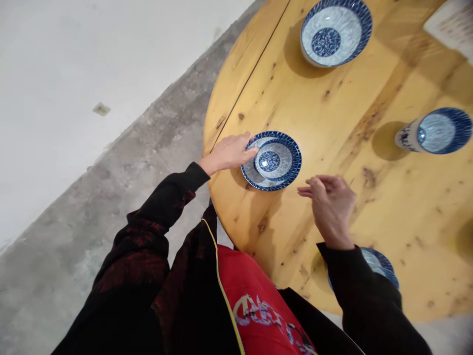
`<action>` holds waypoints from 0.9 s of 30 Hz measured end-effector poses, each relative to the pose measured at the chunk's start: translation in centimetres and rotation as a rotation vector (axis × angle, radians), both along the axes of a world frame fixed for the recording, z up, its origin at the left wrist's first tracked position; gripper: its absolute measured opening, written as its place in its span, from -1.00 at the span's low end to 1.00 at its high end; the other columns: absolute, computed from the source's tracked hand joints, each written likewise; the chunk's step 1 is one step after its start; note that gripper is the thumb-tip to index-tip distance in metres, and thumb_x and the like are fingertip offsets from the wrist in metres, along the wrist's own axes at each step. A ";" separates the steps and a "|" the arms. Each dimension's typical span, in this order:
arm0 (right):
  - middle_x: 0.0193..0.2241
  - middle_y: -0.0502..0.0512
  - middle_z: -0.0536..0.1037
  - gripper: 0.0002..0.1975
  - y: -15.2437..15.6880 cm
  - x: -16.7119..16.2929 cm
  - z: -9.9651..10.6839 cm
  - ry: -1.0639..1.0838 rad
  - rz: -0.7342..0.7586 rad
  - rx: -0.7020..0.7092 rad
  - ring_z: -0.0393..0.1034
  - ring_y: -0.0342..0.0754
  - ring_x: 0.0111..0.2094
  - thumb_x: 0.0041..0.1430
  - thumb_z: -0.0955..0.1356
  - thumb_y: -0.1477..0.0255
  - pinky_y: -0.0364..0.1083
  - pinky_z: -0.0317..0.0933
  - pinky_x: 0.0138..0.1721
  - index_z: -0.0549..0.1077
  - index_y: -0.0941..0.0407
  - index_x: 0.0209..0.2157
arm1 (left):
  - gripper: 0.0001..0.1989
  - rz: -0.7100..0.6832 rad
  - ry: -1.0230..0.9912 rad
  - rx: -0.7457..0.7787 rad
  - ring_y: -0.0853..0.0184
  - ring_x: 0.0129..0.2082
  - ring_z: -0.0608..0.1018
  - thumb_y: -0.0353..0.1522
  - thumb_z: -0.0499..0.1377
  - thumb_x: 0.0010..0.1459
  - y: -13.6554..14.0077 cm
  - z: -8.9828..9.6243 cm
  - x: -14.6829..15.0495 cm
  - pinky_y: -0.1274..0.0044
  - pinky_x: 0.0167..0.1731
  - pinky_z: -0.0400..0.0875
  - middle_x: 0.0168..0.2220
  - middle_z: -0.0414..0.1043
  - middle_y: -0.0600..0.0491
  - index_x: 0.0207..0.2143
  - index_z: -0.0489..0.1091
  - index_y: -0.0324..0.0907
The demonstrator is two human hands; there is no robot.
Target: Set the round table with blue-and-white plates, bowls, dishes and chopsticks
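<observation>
Right hand half-curled, thumb near the fingertips, nothing visible in it; hangs over the wooden table, just right of the outer dish, apart from it. Sleeve partly hides another blue-and-white dish, right of the outer dish and closer to the body. Left hand has the left rim of the outer dish, thumb lapped inside, fingers along the outside edge; looks like a light pinch, pressure can't be told. Inner dish nests in the outer dish, a touch toward its right side. To handle the pair well: keep the pinch low and level, steady the far-from-thumb rim with the free hand, since smooth glaze could let the inner dish slide. Beyond: tall cup well right of the outer dish, big bowl farther out and right.
</observation>
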State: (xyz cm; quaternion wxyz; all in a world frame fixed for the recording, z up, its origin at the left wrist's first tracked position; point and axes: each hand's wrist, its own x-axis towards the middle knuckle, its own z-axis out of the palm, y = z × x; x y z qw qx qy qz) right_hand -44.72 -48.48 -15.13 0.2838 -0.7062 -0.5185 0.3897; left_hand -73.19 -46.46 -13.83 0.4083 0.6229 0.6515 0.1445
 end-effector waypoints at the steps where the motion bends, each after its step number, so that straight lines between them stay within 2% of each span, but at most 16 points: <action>1: -0.42 0.03 0.57 -0.75 -0.8 0.7 0.4 0.010 -0.042 0.020 0.61 0.04 -0.45 0.12 0.44 0.22 0.03 0.55 -0.37 0.45 0.09 -0.26 | -0.62 0.018 0.000 0.020 0.13 0.01 0.62 -0.24 0.11 0.36 -0.4 0.3 -0.8 0.40 0.08 0.40 -0.19 0.61 -0.06 0.13 0.46 -0.22; 4: -0.40 0.02 0.59 -0.74 -3.6 2.2 1.3 0.044 -0.124 0.032 0.59 -0.01 -0.47 0.08 0.46 0.23 -0.01 0.54 -0.39 0.48 0.09 -0.26 | -0.61 0.116 0.017 0.049 0.20 -0.07 0.63 -0.25 0.08 0.37 -2.2 1.2 -3.0 0.44 0.01 0.41 -0.27 0.60 -0.01 0.13 0.45 -0.23; 7: -0.38 0.03 0.61 -0.72 -6.2 2.4 1.8 0.089 -0.154 0.011 0.57 -0.05 -0.49 0.04 0.48 0.23 -0.04 0.54 -0.41 0.50 0.10 -0.27 | -0.64 0.250 0.042 0.074 0.25 -0.19 0.63 -0.27 0.09 0.35 -5.1 1.7 -4.8 0.47 -0.07 0.42 -0.34 0.58 0.04 0.11 0.46 -0.20; 13: -0.40 0.05 0.62 -0.67 -11.2 1.5 0.8 0.219 -0.102 -0.093 0.56 -0.05 -0.51 -0.01 0.49 0.19 -0.07 0.52 -0.44 0.52 0.12 -0.30 | -0.65 0.438 0.030 0.054 0.32 -0.42 0.57 -0.25 0.08 0.35 -13.6 2.7 -5.6 0.52 -0.27 0.41 -0.43 0.56 0.09 0.09 0.47 -0.14; 17: -0.39 0.09 0.64 -0.65 -15.5 1.7 -0.4 0.308 -0.073 -0.169 0.57 -0.03 -0.50 -0.02 0.52 0.15 -0.06 0.51 -0.45 0.52 0.12 -0.32 | -0.64 0.511 0.017 0.025 0.34 -0.47 0.57 -0.23 0.09 0.34 -19.1 3.4 -4.2 0.53 -0.33 0.41 -0.42 0.58 0.10 0.09 0.47 -0.15; 20: -0.39 0.08 0.64 -0.67 -18.8 2.5 -1.1 0.373 -0.079 -0.187 0.56 -0.05 -0.49 -0.02 0.53 0.17 -0.09 0.51 -0.45 0.53 0.12 -0.34 | -0.64 0.522 -0.019 0.002 0.34 -0.46 0.60 -0.23 0.09 0.33 -22.2 3.7 -2.4 0.54 -0.33 0.44 -0.40 0.60 0.09 0.09 0.47 -0.13; 24: -0.43 0.08 0.64 -0.64 -22.0 3.9 -2.1 0.414 -0.118 -0.180 0.54 -0.06 -0.53 -0.07 0.54 0.13 -0.11 0.48 -0.48 0.54 0.12 -0.38 | -0.64 0.499 -0.072 0.014 0.35 -0.45 0.61 -0.23 0.09 0.34 -25.1 3.9 0.6 0.54 -0.32 0.45 -0.38 0.61 0.09 0.10 0.46 -0.14; 27: -0.45 0.09 0.63 -0.61 -23.4 4.4 -2.7 0.447 -0.146 -0.179 0.53 -0.06 -0.54 -0.13 0.56 0.13 -0.12 0.45 -0.51 0.55 0.13 -0.40 | -0.64 0.464 -0.088 0.030 0.36 -0.43 0.61 -0.24 0.09 0.35 -26.3 4.2 2.4 0.54 -0.31 0.47 -0.36 0.63 0.09 0.11 0.46 -0.14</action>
